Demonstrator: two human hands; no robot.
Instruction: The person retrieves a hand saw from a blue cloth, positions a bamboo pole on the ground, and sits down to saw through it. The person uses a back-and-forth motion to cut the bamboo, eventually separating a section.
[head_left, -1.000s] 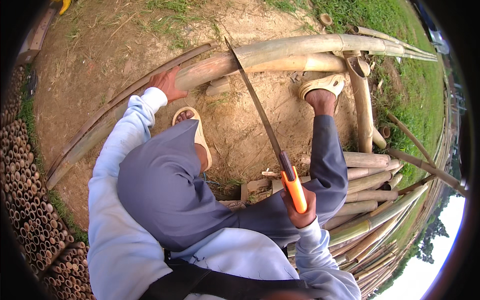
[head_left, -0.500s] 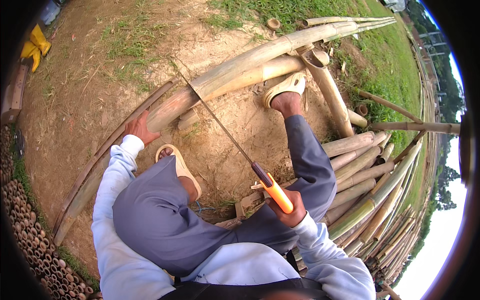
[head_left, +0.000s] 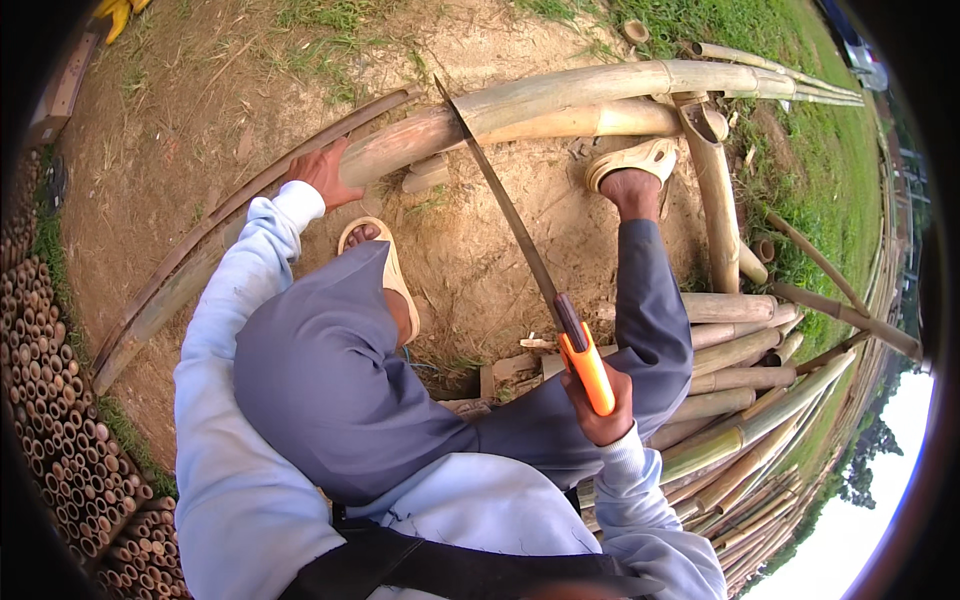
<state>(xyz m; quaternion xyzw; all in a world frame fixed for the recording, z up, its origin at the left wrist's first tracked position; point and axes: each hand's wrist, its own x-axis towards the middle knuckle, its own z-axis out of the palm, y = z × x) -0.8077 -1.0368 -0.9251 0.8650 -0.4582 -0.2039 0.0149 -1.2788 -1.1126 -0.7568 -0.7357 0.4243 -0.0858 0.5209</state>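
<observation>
Saw (head_left: 523, 237) gripped in my right hand (head_left: 606, 412) crosses the bamboo pole (head_left: 555, 93) ahead, which my left hand (head_left: 322, 174) clasps further left: presumably sawing, the next stroke calling for firm bracing.

Bright daylight, blown-out sky (head_left: 862, 522), fisheye-bent edges, dark corners, trees (head_left: 868, 462) perhaps blurred
</observation>
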